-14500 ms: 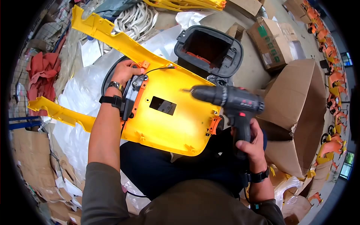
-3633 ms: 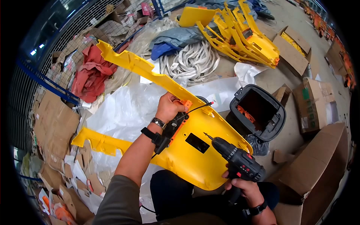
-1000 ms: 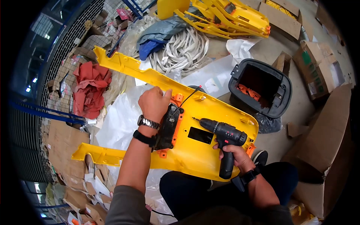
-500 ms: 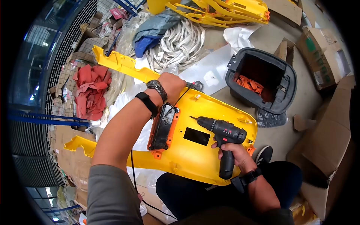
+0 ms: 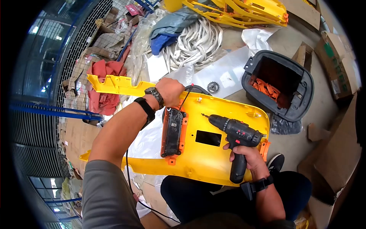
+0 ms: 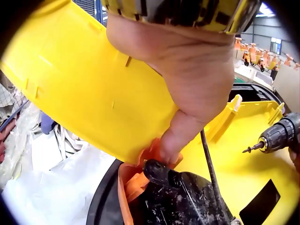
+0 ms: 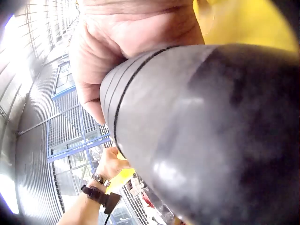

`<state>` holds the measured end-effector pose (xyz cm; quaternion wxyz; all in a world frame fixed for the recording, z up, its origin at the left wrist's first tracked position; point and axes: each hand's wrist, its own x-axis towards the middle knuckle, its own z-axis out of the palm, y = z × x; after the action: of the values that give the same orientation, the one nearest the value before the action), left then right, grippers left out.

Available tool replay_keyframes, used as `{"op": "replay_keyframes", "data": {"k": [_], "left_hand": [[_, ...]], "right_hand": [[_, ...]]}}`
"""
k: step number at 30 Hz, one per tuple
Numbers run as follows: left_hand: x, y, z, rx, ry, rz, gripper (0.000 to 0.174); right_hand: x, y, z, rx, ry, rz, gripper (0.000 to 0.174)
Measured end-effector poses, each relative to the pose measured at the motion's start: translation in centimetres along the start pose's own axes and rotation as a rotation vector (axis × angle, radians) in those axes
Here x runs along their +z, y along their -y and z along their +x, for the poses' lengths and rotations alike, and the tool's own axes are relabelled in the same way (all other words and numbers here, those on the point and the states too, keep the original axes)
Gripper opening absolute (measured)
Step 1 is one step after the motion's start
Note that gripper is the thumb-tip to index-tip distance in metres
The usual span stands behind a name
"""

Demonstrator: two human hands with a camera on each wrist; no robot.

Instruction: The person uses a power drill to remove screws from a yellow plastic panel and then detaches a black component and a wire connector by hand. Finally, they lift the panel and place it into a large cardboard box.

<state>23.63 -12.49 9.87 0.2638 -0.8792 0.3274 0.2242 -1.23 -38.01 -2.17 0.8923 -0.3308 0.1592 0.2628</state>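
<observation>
The yellow panel point(image 5: 198, 164) lies with its inner face up, its near edge at the person's legs point(image 5: 190, 196); whether it bears on them cannot be told. Mounted across the panel is an orange bracket point(image 5: 183, 133) with a black unit point(image 5: 173, 131) in it, the unit's surface scuffed and dusty. A thin black cable point(image 5: 187, 97) with a red tip rises beside the bracket's far end. A black rectangle point(image 5: 207, 138) is noted in the middle of the panel.

Left hand point(image 5: 170, 91): closed over the panel's far edge at the bracket's far end. The left wrist view shows the thumb against the orange bracket; the other fingertips are hidden.

Right hand point(image 5: 248, 154): gripping the handle of a cordless drill point(image 5: 241, 133). The drill is held over the panel, its bit apart from the black unit and directed towards the panel's far side.

Surroundings: beyond the panel's far edge are a toothed metal disc point(image 5: 213, 87) on a pale sheet point(image 5: 230, 68) and a coil of white strap point(image 5: 196, 42). A black bin point(image 5: 305, 100) holding orange parts point(image 5: 267, 88) stands beyond the panel's right end. Red cloth point(image 5: 103, 102) lies near the panel's long arm, at the left end.
</observation>
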Motion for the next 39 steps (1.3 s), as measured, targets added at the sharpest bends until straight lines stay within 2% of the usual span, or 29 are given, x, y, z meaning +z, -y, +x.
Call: {"op": "replay_keyframes", "data": {"k": [7, 13, 15, 16, 21, 27, 30, 36, 39], "left_hand": [[-0.1, -0.2, -0.7, -0.005, -0.05, 0.015, 0.02], [-0.9, 0.1, -1.1, 0.097, -0.145, 0.006, 0.017], [-1.0, 0.4, -1.1, 0.127, -0.221, 0.028, 0.021], [-1.0, 0.5, -1.3, 0.142, -0.255, 0.038, 0.025], [-1.9, 0.4, -2.3, 0.157, -0.361, 0.03, 0.018], [-2.0, 0.2, -3.2, 0.184, -0.403, 0.022, 0.013], [-3.0, -0.3, -3.5, 0.152, -0.317, 0.039, 0.011], [-3.5, -0.7, -3.9, 0.184, -0.381, 0.051, 0.008], [-2.8, -0.2, -3.7, 0.241, -0.487, 0.041, 0.012]], "right_hand": [[1.0, 0.2, 0.6, 0.042, 0.006, -0.089, 0.044], [5.2, 1.2, 1.7, -0.021, 0.004, -0.316, 0.037], [6.3, 2.2, 1.6, -0.066, 0.009, -0.413, 0.036], [6.7, 2.4, 1.7, -0.086, -0.003, -0.436, 0.036], [7.5, 3.6, 2.7, -0.142, 0.004, -0.485, 0.039], [8.5, 4.1, 1.6, -0.138, 0.0, -0.491, 0.042], [8.5, 4.0, 1.5, -0.133, -0.002, -0.528, 0.043], [9.1, 4.6, 1.7, -0.13, -0.005, -0.584, 0.045], [9.0, 4.7, 1.7, -0.133, -0.01, -0.639, 0.044]]}}
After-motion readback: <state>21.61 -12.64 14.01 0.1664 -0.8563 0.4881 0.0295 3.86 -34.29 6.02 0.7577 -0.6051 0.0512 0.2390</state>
